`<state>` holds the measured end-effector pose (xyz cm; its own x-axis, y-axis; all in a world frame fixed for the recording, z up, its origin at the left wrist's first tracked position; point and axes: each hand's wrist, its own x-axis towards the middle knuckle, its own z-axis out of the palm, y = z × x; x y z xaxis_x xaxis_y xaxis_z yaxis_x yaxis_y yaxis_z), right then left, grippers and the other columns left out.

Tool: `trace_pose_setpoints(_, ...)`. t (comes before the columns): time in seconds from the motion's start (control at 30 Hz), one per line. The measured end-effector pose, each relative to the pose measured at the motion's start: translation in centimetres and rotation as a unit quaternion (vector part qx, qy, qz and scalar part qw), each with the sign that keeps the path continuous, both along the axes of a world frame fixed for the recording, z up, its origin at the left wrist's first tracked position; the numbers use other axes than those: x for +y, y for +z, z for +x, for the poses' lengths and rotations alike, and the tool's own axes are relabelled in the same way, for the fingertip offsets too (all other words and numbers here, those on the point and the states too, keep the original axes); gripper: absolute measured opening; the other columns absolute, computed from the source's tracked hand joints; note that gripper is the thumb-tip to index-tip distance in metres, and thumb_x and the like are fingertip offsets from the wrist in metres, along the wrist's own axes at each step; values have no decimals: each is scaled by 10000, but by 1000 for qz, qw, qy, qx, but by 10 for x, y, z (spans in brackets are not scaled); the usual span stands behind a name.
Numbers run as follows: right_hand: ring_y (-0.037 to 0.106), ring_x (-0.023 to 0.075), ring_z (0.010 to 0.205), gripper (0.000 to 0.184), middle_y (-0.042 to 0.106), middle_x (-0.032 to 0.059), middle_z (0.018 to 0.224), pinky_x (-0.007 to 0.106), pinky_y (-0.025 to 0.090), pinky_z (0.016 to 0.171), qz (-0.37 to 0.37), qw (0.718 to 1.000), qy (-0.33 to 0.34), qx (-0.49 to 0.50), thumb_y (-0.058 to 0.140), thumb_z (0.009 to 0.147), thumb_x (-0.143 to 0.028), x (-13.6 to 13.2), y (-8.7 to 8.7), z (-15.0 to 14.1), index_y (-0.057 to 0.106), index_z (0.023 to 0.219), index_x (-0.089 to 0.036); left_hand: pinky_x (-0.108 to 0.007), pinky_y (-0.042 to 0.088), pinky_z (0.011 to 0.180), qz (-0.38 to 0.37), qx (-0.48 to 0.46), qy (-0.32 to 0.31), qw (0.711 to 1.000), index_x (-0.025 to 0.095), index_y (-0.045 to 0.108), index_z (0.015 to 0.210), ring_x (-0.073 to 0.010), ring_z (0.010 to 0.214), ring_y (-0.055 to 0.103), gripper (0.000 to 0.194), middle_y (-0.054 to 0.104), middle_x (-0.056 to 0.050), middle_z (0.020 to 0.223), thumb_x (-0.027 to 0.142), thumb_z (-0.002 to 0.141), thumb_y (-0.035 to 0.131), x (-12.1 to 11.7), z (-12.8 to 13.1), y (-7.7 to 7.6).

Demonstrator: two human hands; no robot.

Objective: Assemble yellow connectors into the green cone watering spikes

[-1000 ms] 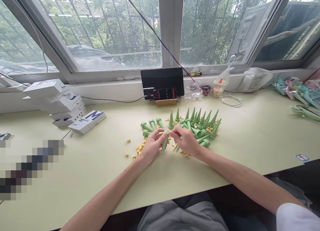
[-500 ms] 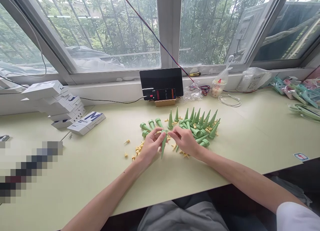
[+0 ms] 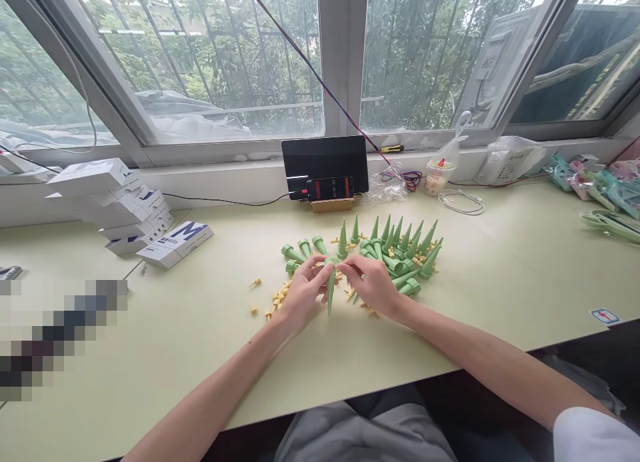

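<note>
My left hand (image 3: 303, 293) holds a green watering spike (image 3: 331, 297) between thumb and fingers, its pointed end down and its wide end up. At the wide end, my right hand (image 3: 374, 283) has its fingertips pinched together against or just beside the spike; whatever they hold is too small and covered to make out. To the right is a cluster of green spikes (image 3: 411, 287), some standing point up and others lying down. Several more spikes (image 3: 304, 247) lie behind my left hand. Small yellow valve pieces (image 3: 278, 298) are scattered beside my left wrist and among the spikes.
A phone (image 3: 330, 189) leans on a black tablet-like panel (image 3: 324, 157) by the window. White boxes (image 3: 175, 245) are stacked at the left. A bagged cup (image 3: 438, 175), a coiled cable (image 3: 461, 202) and wrapped pastel items (image 3: 600, 185) sit along the back right.
The held spike has swung slightly toward vertical, its tip shifting a little to the right. Both hands keep nearly the same grip, and the whole view has shifted slightly.
</note>
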<state>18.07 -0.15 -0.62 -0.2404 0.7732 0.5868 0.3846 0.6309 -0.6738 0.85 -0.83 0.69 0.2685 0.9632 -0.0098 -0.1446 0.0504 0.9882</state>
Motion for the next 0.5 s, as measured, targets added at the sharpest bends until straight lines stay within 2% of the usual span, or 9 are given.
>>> trace_pose_setpoints(0.17, 555, 138, 575, 286, 610, 5, 665, 257, 431, 568, -17, 999, 2, 33, 521, 995, -397, -1, 1, 0, 566, 787, -205, -187, 372, 419, -14, -27, -4, 1000, 216, 541, 973, -91, 532, 485, 353, 581, 27, 652, 486, 821, 709, 1, -1, 0)
trace_pose_setpoints(0.5, 596, 146, 648, 183, 642, 15, 733, 269, 483, 628, -21, 998, 36, 46, 567, 967, -322, -2, 2, -2, 595, 827, -208, -181, 357, 424, -38, -52, 6, 998, 221, 494, 935, -69, 489, 447, 375, 596, 39, 646, 451, 790, 753, 3, -4, -1)
